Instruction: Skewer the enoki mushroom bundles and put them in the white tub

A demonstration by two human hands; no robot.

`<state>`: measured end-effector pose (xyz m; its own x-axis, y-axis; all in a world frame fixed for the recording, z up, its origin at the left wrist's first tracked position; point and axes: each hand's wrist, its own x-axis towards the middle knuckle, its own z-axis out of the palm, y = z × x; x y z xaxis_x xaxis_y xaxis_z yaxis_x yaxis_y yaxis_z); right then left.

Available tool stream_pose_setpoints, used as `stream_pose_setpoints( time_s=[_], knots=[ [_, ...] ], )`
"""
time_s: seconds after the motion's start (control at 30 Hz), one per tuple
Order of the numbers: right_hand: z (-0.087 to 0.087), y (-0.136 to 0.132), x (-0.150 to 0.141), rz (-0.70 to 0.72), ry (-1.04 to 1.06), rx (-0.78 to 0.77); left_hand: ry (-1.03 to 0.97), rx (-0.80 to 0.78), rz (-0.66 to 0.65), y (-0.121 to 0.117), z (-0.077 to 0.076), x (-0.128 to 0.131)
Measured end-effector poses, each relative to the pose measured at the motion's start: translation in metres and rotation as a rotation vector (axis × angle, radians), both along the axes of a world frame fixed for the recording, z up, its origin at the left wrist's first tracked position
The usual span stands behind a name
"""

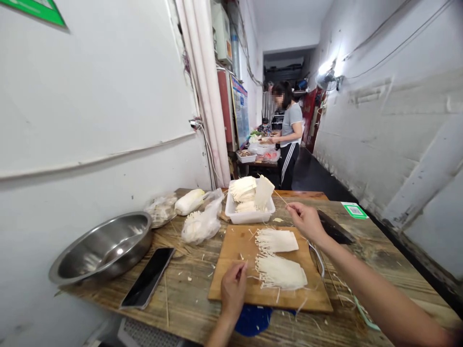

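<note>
Just right of the left hand, pinched, contents unclear, the near mushroom bundle is lying left-to-right; the farther right hand is gripping a skewer.

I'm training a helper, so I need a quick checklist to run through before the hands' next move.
1. Right hand has a grip on the thin stick: ok.
2. Enoki portion at the stick's far end is over the white tub: ok.
3. Portion firmly fixed on the stick: cannot tell.
4. Left hand free: cannot tell; its fingertips are pinched together.
5. Board free of loose strands: not ok; some lie about.
6. Phone off the board: ok, on the table.
</note>
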<state>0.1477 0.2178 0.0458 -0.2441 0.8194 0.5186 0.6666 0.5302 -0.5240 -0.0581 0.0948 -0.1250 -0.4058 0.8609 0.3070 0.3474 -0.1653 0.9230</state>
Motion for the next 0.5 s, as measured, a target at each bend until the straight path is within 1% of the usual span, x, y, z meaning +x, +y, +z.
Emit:
stream_pose_setpoints(
  time_s=[0.17,0.23,0.33,0.4,0.5],
  knots=[
    [-0.01,0.05,-0.058,0.005,-0.001,-0.021,0.051,-0.002,-0.01,0.002,-0.006,-0.001],
    [-0.015,0.07,-0.084,-0.011,0.003,-0.036,0.071,0.014,-0.013,0.004,-0.011,-0.002],
    [-0.024,0.099,-0.117,-0.057,-0.001,-0.068,0.094,0.053,-0.014,0.009,-0.023,-0.003],
    [-0.032,0.117,-0.133,-0.102,-0.025,-0.109,0.088,0.088,0.001,0.012,-0.031,-0.002],
    [-0.044,0.137,-0.145,-0.183,-0.102,-0.195,0.076,0.123,0.024,0.015,-0.04,0.0]
  ],
)
